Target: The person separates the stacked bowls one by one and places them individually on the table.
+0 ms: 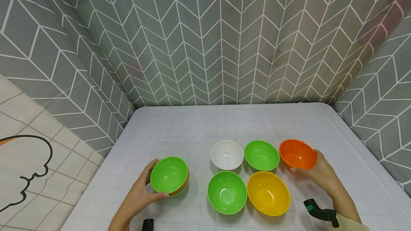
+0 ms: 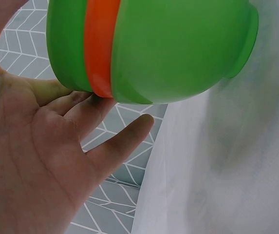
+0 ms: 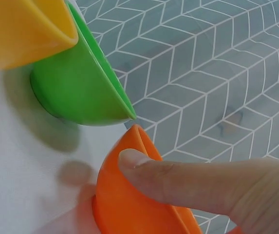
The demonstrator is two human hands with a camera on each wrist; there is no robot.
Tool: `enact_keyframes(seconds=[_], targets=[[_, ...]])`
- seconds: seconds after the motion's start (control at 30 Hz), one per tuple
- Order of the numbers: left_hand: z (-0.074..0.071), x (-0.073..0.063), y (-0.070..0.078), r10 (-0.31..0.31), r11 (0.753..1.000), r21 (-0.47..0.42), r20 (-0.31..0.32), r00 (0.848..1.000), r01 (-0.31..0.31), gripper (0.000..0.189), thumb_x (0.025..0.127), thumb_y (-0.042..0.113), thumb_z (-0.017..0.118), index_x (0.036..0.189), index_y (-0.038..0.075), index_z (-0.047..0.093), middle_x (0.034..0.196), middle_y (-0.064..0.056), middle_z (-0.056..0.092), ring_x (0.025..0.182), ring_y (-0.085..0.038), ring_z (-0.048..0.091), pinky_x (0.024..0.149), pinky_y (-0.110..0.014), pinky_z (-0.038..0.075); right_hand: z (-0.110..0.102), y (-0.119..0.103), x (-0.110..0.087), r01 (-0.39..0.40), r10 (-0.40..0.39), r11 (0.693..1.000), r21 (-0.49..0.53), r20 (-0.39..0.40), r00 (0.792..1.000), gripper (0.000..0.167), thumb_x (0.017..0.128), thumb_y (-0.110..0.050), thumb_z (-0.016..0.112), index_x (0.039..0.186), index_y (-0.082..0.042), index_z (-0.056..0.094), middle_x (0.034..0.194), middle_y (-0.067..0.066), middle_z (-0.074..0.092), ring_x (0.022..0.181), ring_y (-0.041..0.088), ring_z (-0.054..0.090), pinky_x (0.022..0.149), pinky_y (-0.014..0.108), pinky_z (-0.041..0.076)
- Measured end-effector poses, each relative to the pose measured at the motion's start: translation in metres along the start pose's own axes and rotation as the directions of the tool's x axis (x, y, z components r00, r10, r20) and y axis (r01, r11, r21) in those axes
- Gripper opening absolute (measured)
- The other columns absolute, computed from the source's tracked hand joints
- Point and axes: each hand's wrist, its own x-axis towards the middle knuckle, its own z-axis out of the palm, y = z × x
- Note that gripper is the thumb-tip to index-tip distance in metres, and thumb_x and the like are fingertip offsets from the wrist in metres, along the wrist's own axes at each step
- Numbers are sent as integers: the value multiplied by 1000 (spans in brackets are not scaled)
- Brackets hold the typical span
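On the left, my left hand (image 1: 138, 193) grips a stack of nested bowls by its rims. A green bowl (image 1: 169, 174) sits on top, an orange bowl (image 2: 100, 48) shows as a band in the middle, and another green bowl (image 2: 178, 53) is at the bottom. Whether the stack touches the table cannot be told. At the right, my right hand (image 1: 322, 175) pinches a single orange bowl (image 1: 297, 154) at its rim, thumb (image 3: 163, 178) on the outer wall. That bowl is beside a green bowl (image 1: 261, 155) in the back row.
A white bowl (image 1: 226, 155) stands left of that green bowl. In front are another green bowl (image 1: 227, 192) and a yellow bowl (image 1: 268, 193), side by side. A white cloth covers the table (image 1: 205, 124), with patterned curtains (image 1: 205, 45) behind it.
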Motion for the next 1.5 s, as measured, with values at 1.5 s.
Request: enact_keyframes(seconds=[1.5], targets=[[2, -1, -2, -35, 998, 58, 10, 999, 34, 107, 66, 35, 89, 151, 11, 29, 150, -20, 34, 129, -43, 42, 102, -59, 36, 53, -133, -5, 405, -399, 914, -27, 129, 908, 118, 69, -42, 86, 149, 10, 18, 151, 29, 27, 134, 48, 31, 105, 61, 29]])
